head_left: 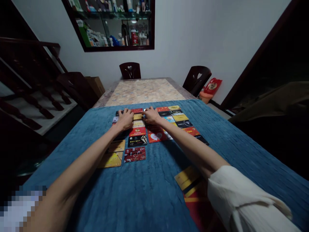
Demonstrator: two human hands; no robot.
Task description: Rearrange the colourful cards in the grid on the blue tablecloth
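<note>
Plastic cards lie in columns on the blue cloth. At the far part of the layout, a gold card lies between my two hands. My left hand has bent fingers and grips the card's left end. At its right end, the closed fingers of my right hand grip it, with the fingertips partly hidden. Nearer me in the same column are a red card, a black VIP card and a dark red card. A red card with a white heart lies below my right hand.
By my right forearm lie a yellow card with a black stripe and a red item. The patterned table top shows beyond the cloth. Dark chairs stand around it. A stair railing is at left.
</note>
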